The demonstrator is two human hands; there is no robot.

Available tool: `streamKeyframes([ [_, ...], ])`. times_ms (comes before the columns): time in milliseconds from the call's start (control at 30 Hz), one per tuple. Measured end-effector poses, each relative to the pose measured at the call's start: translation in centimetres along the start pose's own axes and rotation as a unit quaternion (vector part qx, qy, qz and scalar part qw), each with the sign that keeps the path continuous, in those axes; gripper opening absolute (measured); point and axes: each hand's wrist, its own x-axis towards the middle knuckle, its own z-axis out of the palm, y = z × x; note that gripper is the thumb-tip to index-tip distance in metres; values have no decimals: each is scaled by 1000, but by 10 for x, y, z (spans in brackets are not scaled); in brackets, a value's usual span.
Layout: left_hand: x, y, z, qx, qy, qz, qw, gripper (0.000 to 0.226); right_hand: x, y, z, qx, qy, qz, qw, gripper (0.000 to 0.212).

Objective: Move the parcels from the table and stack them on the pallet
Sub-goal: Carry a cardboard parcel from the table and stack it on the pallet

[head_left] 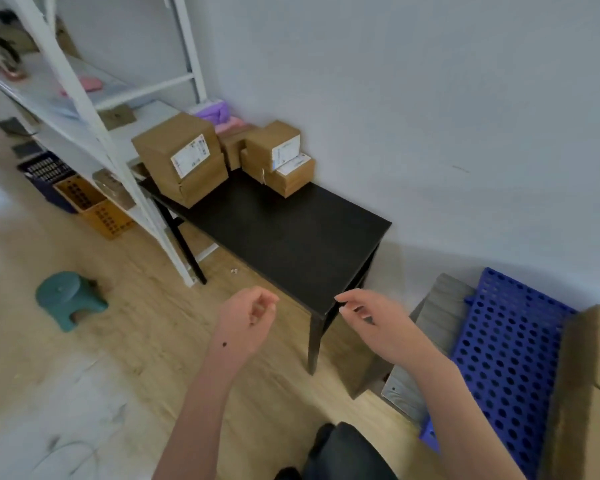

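Left to right: our left hand (pixel 248 320) hangs loosely curled and holds nothing; the parcels (pixel 184 161) sit stacked at the far end of the table (pixel 291 244), against the wall; our right hand (pixel 371 320) hovers by the near table corner, fingers slack, also without a load; the pallet (pixel 506 348) lies on the floor at right, one box (pixel 589 393) on it already. We should step closer, take the top parcel with both hands, then set it flush beside that box.
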Motion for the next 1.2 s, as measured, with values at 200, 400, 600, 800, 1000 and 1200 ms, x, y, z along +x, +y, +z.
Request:
streamKeyframes([
  [200,48,-16,-9,-9,26,-20,999,10,65,-12,-5,-27,-29,-7,999,30],
  [400,112,-13,-35,-8,59,-19,998,12,144,-29,-20,-23,-48,-27,998,29],
  [600,163,-9,-64,6,98,-27,995,14,213,-49,-27,-20,-66,-27,997,30],
  [800,201,-30,-88,3,114,-48,992,15,265,-69,-22,-10,-84,-26,996,30],
  [1000,242,-78,-124,-28,120,-80,989,16,318,-108,1,-4,-100,-21,995,30],
  [1200,302,-130,-183,-8,84,-54,995,17,374,-164,38,15,-87,-3,996,31],
])
